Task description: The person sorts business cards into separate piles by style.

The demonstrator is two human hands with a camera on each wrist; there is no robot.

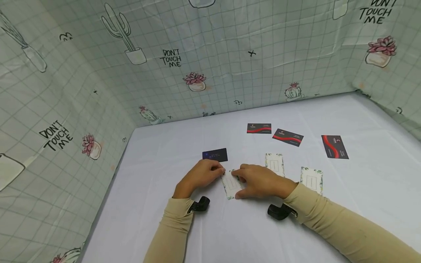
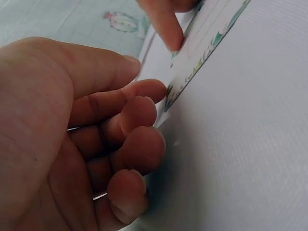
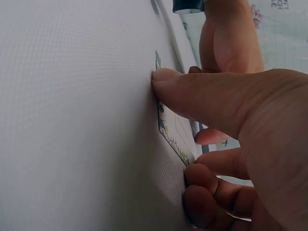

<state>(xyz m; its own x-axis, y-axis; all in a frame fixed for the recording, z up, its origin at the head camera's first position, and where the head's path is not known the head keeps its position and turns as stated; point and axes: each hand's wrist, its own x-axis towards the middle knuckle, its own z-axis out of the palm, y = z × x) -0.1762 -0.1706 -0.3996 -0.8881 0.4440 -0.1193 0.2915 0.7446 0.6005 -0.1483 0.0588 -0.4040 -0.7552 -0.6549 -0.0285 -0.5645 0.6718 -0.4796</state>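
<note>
A white card point(image 1: 232, 185) with a green leafy border lies on the table between the two hands. My right hand point(image 1: 261, 181) holds it, thumb at the near edge and index finger at the far end. In the right wrist view the thumb point(image 3: 168, 86) overlaps the card's border. At the card's upper left corner is my left hand point(image 1: 203, 174), fingers loosely bent. The left wrist view has its index fingertip point(image 2: 156, 89) right at that corner, while the thumb stays apart. Just beyond the left hand lies a dark blue card point(image 1: 215, 155), its lower edge partly covered.
Two more leafy white cards, one upright point(image 1: 274, 163) and one partly behind the right sleeve point(image 1: 311, 179), lie to the right. Farther back are three dark cards with red waves, such as the leftmost one point(image 1: 259, 128). A printed cloth point(image 1: 223, 62) hangs behind the white table.
</note>
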